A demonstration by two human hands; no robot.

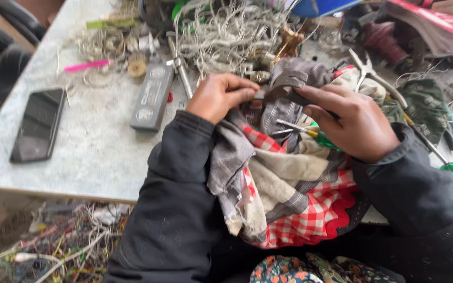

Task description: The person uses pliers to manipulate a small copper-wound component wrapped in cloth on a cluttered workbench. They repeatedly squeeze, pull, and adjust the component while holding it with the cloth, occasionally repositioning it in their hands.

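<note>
Item: our left hand [221, 97] pinches a small, possibly metal part; our right hand [349, 123] grips the grey and red-checked patchwork cloth [289, 194]. Far left on the bench [95, 141]: black phone [39, 124].

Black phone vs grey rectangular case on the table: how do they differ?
The flat black phone lies near the table's left edge, glossy and plain; the grey rectangular case is thicker, matte, with embossed markings, closer to the left hand. Neither is touched; both lie lengthwise on the pale tabletop.

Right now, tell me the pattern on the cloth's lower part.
Red-and-white check on the cloth, clearest in the head view.
</note>
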